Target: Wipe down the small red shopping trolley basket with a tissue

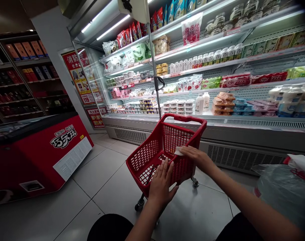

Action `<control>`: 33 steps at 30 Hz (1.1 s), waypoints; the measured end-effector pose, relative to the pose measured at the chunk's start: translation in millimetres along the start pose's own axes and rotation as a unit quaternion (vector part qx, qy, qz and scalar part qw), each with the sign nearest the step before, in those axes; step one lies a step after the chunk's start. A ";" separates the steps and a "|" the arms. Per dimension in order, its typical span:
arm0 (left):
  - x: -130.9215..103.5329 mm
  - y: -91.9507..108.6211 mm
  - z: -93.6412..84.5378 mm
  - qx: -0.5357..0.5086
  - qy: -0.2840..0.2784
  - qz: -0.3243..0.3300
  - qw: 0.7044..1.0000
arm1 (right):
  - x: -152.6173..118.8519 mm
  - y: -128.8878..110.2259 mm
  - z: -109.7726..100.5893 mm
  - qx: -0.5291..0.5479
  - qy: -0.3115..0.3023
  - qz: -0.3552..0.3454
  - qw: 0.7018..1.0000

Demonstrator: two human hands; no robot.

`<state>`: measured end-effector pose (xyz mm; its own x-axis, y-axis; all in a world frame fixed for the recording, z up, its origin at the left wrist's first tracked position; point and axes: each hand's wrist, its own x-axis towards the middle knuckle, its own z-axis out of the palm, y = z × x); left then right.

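Note:
A red plastic shopping trolley (185,118) with a perforated basket stands on the tiled floor before me, its black castors showing below. My right hand (196,156) presses a small white wipe (178,151) onto the basket's near upper rim, fingers together over it. Part of the wipe is hidden under those fingers. Lower and to the left, my left hand (162,185) has its fingers stretched out at the same near side, with nothing in it. Whether its fingertips touch the rim I cannot tell. A thin dark item lies inside the basket.
Behind the trolley runs an open refrigerated display (132,122) stocked with packs, bottles and tubs. A tall pole (152,50) with a black loop rises beyond the basket. On the left sits a red chest freezer (49,160); a clear plastic bag (283,187) is at right.

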<state>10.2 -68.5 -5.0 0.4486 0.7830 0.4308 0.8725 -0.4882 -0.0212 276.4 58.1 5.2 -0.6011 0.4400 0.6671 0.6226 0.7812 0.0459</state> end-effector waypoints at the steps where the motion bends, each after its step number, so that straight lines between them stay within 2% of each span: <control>1: 0.8 1.0 0.0 0.001 0.003 0.000 1.000 | -0.2 12.6 -3.5 -0.014 0.010 0.026 1.000; 3: 3.1 3.3 1.1 0.002 0.010 0.002 1.000 | 0.3 23.6 -5.2 -0.035 0.022 0.059 0.997; 4: 4.5 4.5 2.2 0.001 0.013 0.003 1.000 | 0.7 20.8 -3.1 -0.041 0.024 0.067 0.997; 6: 7.7 6.7 5.5 0.002 0.019 0.001 1.000 | 1.3 0.8 6.5 -0.045 0.019 0.068 0.996; 10: 14.7 9.9 12.2 -0.004 0.023 -0.006 1.000 | -0.2 -55.8 30.0 -0.026 0.006 0.027 0.999; 12: 17.5 8.8 11.9 -0.023 0.021 -0.001 0.999 | -2.3 -67.0 33.8 -0.005 0.006 0.004 1.000; 14: 17.5 2.7 7.2 -0.050 0.016 0.008 0.999 | -4.4 -61.0 30.7 0.019 -0.002 -0.010 1.000; 16: 12.7 -10.8 -1.8 -0.067 0.011 0.015 0.998 | -5.7 -44.7 24.8 0.037 -0.016 -0.008 0.999; 20: -9.4 -54.1 -21.7 -0.052 -0.006 0.006 0.999 | -6.6 -17.0 22.2 0.036 -0.027 0.038 0.998; 22: -19.6 -73.1 -25.4 -0.047 -0.041 0.025 0.998 | -6.1 -13.7 27.5 0.023 -0.021 0.066 0.997; 24: -24.3 -83.7 -22.9 -0.034 -0.059 0.047 0.997 | -4.6 -17.7 34.2 0.010 -0.009 0.088 0.996; 28: -19.2 -82.6 -7.3 0.011 -0.026 0.040 0.999 | 1.0 -50.4 44.1 0.005 0.004 0.089 0.996; 30: -15.1 -77.6 -0.2 0.035 -0.011 0.034 0.999 | 2.7 -79.7 47.6 0.010 0.003 0.072 0.997; 33: -12.1 -70.4 6.1 0.059 0.003 0.029 0.998 | 1.1 -125.2 50.7 0.031 0.014 0.008 0.999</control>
<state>-55.5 -41.2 -14.3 0.4989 0.7520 0.4309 0.8616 -0.4841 -0.1527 172.4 -16.7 -37.5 -0.5772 0.4407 0.6875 0.5991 0.8006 -0.0103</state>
